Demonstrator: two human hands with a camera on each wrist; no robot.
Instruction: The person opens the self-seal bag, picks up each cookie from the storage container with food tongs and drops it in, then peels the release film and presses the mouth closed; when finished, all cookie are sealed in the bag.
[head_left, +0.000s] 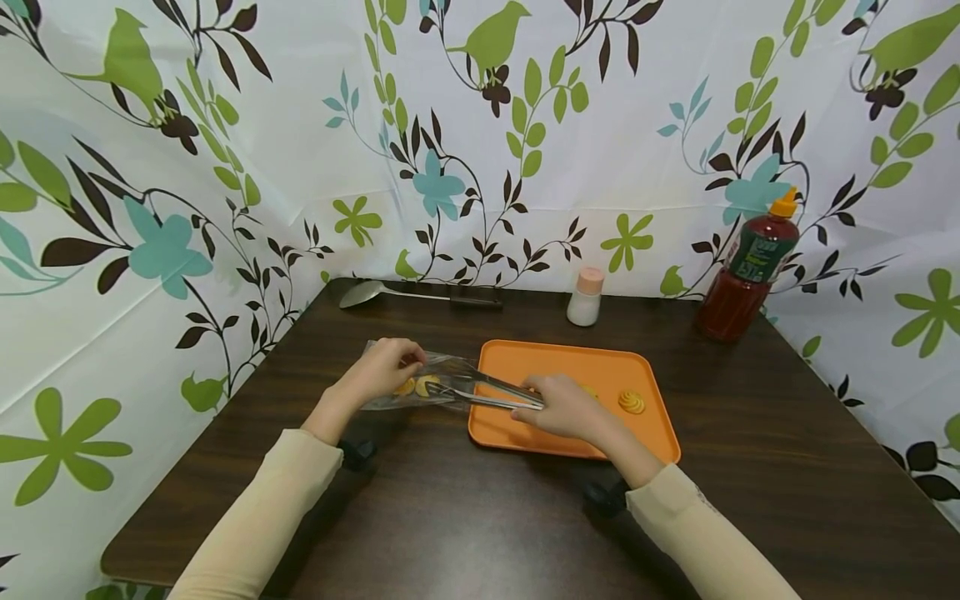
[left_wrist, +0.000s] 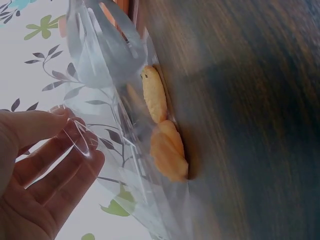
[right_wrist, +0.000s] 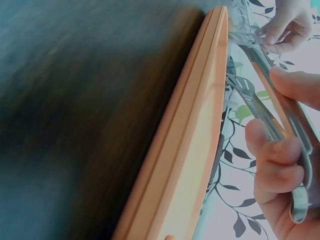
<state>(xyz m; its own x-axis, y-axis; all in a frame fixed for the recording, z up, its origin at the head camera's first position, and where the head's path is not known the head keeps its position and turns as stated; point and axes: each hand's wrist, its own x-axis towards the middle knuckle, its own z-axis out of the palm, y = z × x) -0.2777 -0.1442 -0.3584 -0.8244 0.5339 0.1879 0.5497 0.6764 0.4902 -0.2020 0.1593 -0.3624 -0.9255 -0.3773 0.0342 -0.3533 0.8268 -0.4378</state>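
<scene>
My left hand (head_left: 382, 367) pinches the upper side of a clear plastic bag (left_wrist: 142, 175) between thumb and fingertips, lifting the film off the contents. Inside lie two baked pieces that look like cookies, one pale yellow (left_wrist: 154, 95) and one more orange (left_wrist: 169, 152). With my right hand (head_left: 562, 404) I grip metal tongs (head_left: 491, 402) over the orange tray (head_left: 555, 354). Their slotted tips (left_wrist: 110, 65) reach left into the bag, spread apart, close to the pale piece. On the tray, a swirled yellow cookie (head_left: 632, 402) lies right of my right hand, and another is mostly hidden behind that hand.
Toward the back left of the dark table (head_left: 465, 533) lies a large spoon (head_left: 363, 292) with a dark handle. A small shaker with a pink cap (head_left: 585, 298) stands behind the tray. At the back right is a tall red sauce bottle (head_left: 738, 287). Patterned cloth (head_left: 292, 125) hangs behind.
</scene>
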